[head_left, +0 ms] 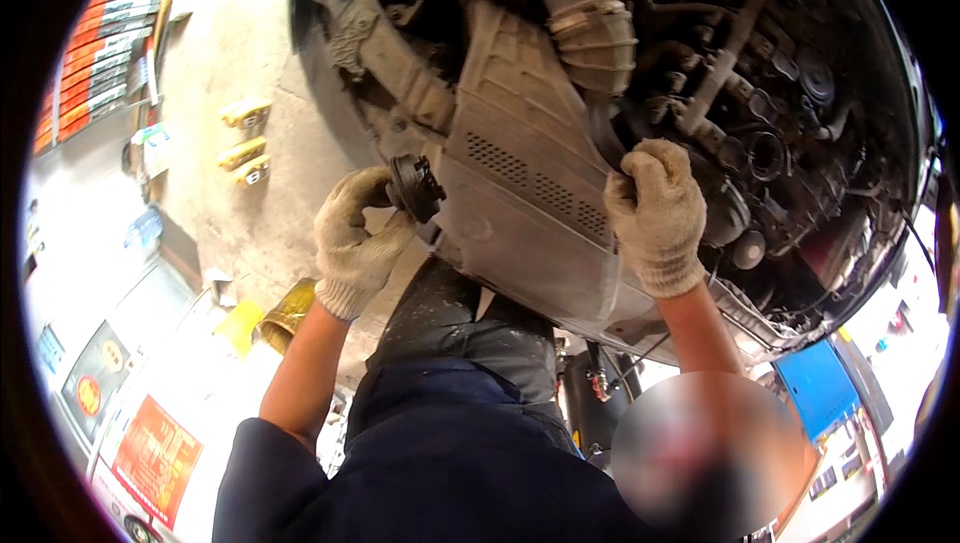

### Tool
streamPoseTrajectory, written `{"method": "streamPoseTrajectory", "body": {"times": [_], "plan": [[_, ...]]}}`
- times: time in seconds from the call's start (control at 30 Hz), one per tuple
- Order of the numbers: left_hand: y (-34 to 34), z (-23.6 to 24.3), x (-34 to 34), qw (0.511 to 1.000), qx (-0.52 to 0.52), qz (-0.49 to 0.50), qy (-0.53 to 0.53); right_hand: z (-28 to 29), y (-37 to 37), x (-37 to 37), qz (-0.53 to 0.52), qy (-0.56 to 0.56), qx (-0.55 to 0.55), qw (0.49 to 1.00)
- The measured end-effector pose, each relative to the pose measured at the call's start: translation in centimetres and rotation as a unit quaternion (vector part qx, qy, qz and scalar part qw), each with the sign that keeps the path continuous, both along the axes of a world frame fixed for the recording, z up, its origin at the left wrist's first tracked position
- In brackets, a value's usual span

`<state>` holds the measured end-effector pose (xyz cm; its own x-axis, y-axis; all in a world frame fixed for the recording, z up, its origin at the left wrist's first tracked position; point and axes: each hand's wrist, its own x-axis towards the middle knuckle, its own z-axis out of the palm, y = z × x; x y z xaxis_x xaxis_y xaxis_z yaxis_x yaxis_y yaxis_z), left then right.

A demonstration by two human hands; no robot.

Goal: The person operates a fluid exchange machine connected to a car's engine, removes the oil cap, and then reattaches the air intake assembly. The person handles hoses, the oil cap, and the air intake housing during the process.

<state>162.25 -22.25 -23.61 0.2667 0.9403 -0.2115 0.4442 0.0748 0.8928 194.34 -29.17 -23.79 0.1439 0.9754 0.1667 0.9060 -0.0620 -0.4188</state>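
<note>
Right, left of the frame's centre, the left hand [352, 228] in its cream knitted glove has a round black part with a ridged, stubby face [416, 189], held up just beside the grey panel with rows of small holes [480, 228]. Good handling here, I'd judge, means keeping that part pinched by its rim, its ridged face free of the glove, and turning it square before any push, since a tilted one would likely bind. A steady right hand matters too: better braced lightly on firm structure than leaning on the thin panel. Now the grip: the left thumb and fingers stand apart by just the part's thickness, clamped on its edge, the palm open behind. Over right of centre, the right hand [657, 215], gloved the same way, has its fingers curled in toward the thumb near the panel's right edge, close to the dark, grimy engine parts with pipes and hoses [765, 148]; whether anything sits inside that curl, I can't tell, because the knuckles and the glove hide it.
</note>
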Motion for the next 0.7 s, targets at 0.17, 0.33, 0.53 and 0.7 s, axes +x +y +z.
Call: {"method": "streamPoseTrajectory", "body": {"times": [0.17,0.33,0.53,0.7], "plan": [[1.3,-0.1,-2.3,0.933,-0.208,0.143,-0.257,-0.2,-0.5,-0.8,0.014,-0.013,-0.034,0.999],[1.8,-0.8,-4.4,0.84,-0.308,0.175,-0.412,-0.1,-0.3,-0.8,0.024,-0.003,-0.059,0.998],[1.7,2.1,-3.0,0.827,-0.35,0.114,-0.425,0.7,-0.1,-1.5,0.007,0.018,-0.07,0.997],[1.8,5.9,-3.6,0.864,-0.373,0.058,-0.332,2.0,0.2,-2.4,-0.042,0.07,-0.053,0.995]]}}
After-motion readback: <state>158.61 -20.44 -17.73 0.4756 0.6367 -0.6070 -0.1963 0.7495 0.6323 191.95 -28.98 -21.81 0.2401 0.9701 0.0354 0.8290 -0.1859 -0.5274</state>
